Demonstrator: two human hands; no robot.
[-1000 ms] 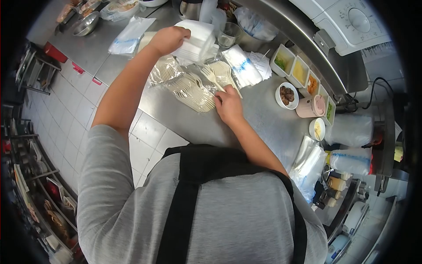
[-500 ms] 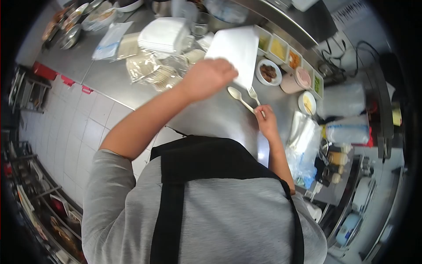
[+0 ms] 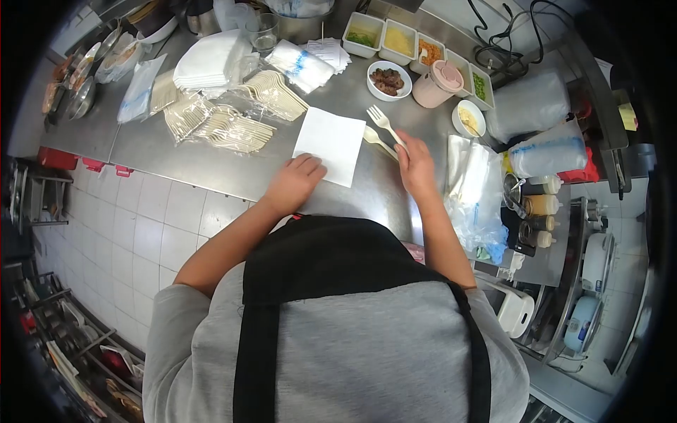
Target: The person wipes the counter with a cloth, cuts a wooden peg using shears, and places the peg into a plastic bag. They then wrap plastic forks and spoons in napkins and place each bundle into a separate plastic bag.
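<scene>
A square white paper napkin (image 3: 335, 141) lies flat on the steel counter. My left hand (image 3: 296, 185) rests on its lower left edge, fingers laid over the paper. To the right of the napkin, my right hand (image 3: 417, 168) is closed around the handle of a pale disposable fork (image 3: 381, 120), tines pointing away from me. Beside it a matching spoon (image 3: 379, 142) has its handle end running to the same hand. Whether the spoon is gripped or only touched is partly hidden by the fingers.
Bagged cutlery (image 3: 236, 130) and a stack of white foam containers (image 3: 211, 60) stand at the left. Behind are a bowl of dark meat (image 3: 388, 80), a pink tub (image 3: 437, 83) and topping containers (image 3: 398, 42). Plastic bags (image 3: 472, 183) lie at the right.
The white napkin, raised in my left hand before, now lies flat on the counter with that hand lower on it. My right hand has moved slightly away from me with the cutlery.
</scene>
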